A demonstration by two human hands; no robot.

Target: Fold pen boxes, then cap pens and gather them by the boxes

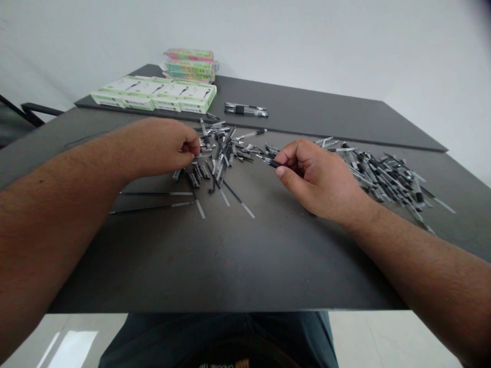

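Note:
My right hand pinches a pen by its black grip; the bare tip points left and the rest is covered by the palm. Fingers curled together, my left hand is at the left side of a loose pile of clear pen caps and thin ink refills. What its fingertips hold, if anything, is hidden. A single capless pen part lies at the back of that pile. Beyond my right hand spreads a heap of clear pens with black grips.
White-and-green boxes stand in a row at the back left, with a stack of colourful boxes behind them. A small bundle of pens lies on the raised back panel. Two refills lie under my left forearm. The grey table meets a white wall.

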